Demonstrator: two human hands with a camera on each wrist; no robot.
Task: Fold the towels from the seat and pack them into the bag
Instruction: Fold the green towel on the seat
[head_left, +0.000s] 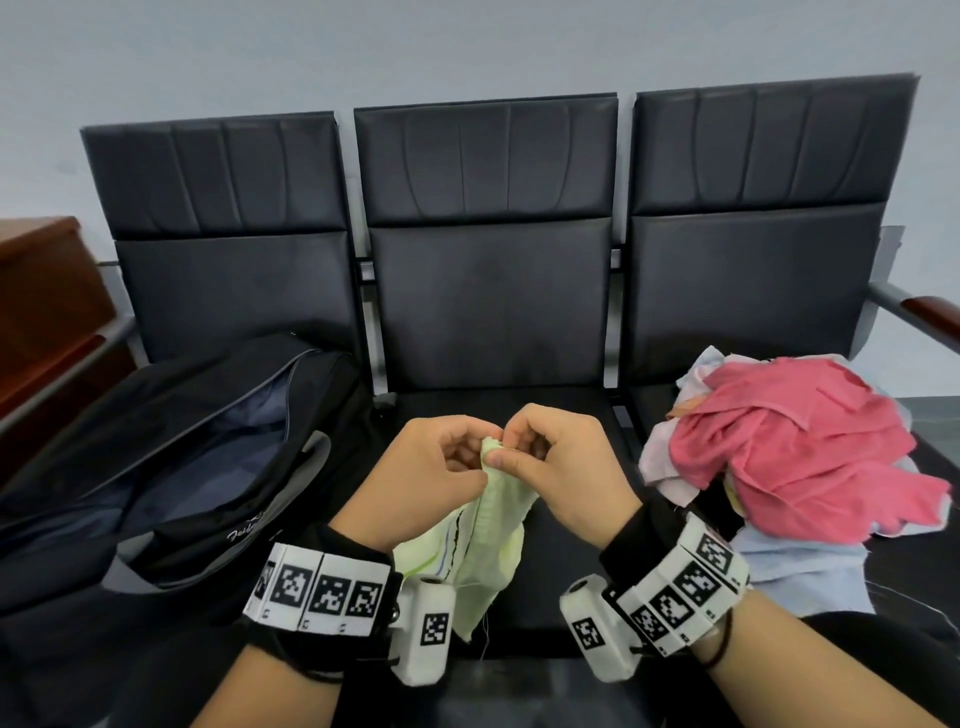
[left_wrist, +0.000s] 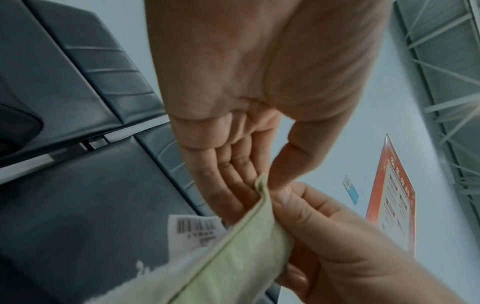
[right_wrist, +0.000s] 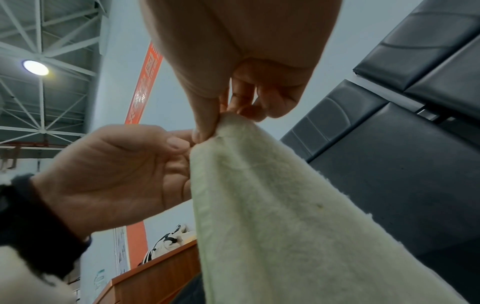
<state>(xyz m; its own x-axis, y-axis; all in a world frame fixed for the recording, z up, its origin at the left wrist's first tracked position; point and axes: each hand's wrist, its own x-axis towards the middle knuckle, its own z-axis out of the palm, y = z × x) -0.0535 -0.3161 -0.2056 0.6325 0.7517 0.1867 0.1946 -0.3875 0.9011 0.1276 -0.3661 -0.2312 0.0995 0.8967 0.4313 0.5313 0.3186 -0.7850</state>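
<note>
Hands (head_left: 493, 467) pinch towel (head_left: 488, 540) over black seat (head_left: 566, 415).

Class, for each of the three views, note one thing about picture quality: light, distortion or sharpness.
Head view: even, soft light, and wide-angle bending tilts the outer seat backs outward. Left wrist view: the left hand looms large and soft, the wall poster unreadable. Right wrist view: a ceiling lamp glares white, and the pale green towel looks washed out.

Pale-green towel (head_left: 485, 540), pink towel (head_left: 795, 457), black bag (head_left: 171, 441)
</note>
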